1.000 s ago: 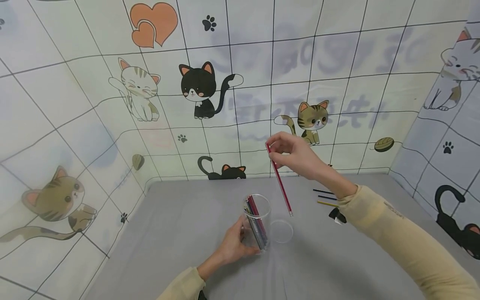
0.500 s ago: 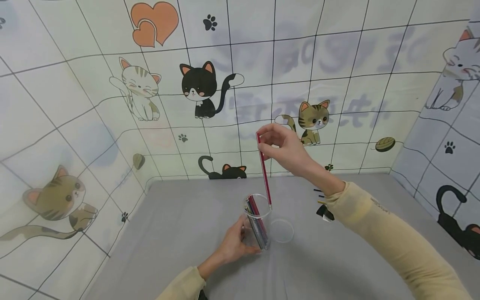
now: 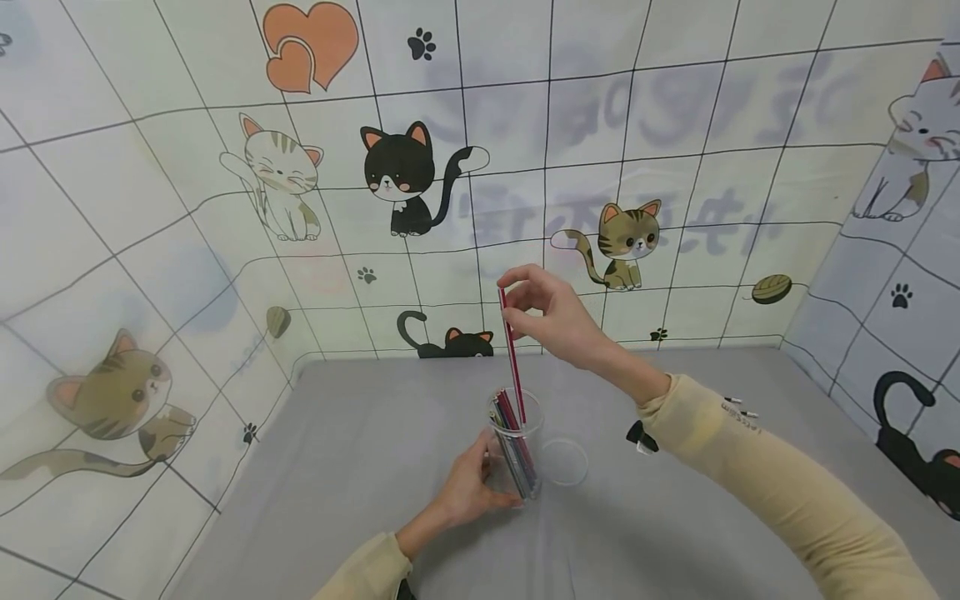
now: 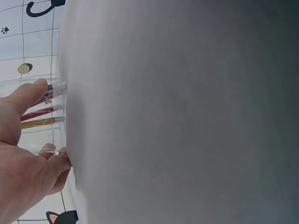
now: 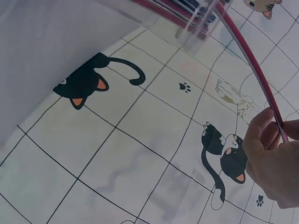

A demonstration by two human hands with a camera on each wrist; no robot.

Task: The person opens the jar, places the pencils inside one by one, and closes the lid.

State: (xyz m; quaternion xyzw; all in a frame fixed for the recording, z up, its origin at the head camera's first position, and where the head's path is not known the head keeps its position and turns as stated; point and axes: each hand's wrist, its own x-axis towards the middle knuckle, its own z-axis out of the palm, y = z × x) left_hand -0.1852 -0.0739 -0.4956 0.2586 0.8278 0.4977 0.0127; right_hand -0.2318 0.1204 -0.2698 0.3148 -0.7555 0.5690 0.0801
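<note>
My left hand [image 3: 471, 477] holds a clear plastic cup [image 3: 536, 433] around its lower side, the cup standing on the grey table. Inside, several coloured pencils [image 3: 516, 462] lean to one side; the left wrist view shows their pale lower ends [image 4: 58, 120] by the cup's base. Above the rim, my right hand [image 3: 558, 321] pinches a red pencil [image 3: 513, 358] near its top. The pencil hangs almost upright, its lower end inside the cup's mouth. In the right wrist view the thumb and fingers [image 5: 261, 128] grip the red pencil [image 5: 247, 56] at one end.
Right of the cup lies a clear round lid [image 3: 564, 463] on the grey table [image 3: 375, 433]. A small black object [image 3: 642, 437] sits by the right sleeve, and thin pencil ends [image 3: 742, 409] show past that sleeve. A cat-print cloth [image 3: 510, 208] stands behind and at both sides.
My right hand has moved left with the red pencil, from right of the cup to over it, then lowered the pencil's end into the mouth. My left hand and the cup have stayed put.
</note>
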